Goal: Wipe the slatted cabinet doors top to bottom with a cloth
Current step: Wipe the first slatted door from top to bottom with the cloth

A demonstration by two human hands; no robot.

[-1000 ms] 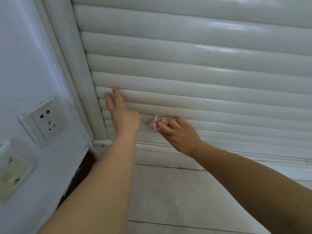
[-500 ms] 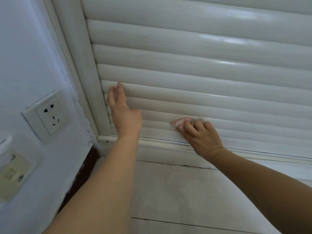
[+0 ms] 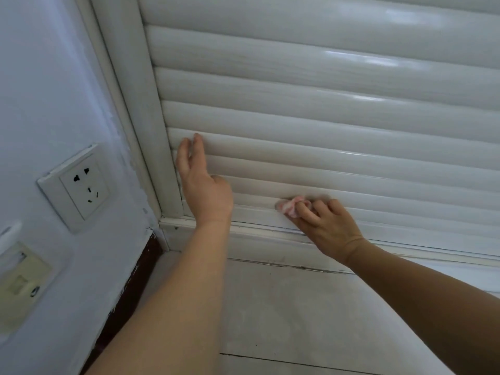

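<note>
Right hand [image 3: 328, 228] bunches the pink cloth [image 3: 290, 205] against the lowest slat of the slatted door [image 3: 324, 109], just ahead of its fingertips. Left hand [image 3: 201, 185] lies flat, fingers straight, bracing higher slats. The small wad could skip the grooves.

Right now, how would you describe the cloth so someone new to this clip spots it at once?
Find the white slatted cabinet door and follow it down to its lowest slats, just above the bottom rail. There the right hand grips a small crumpled pink cloth against the slats. It is the only coloured, soft thing on the door; the left hand beside it holds nothing.
</note>
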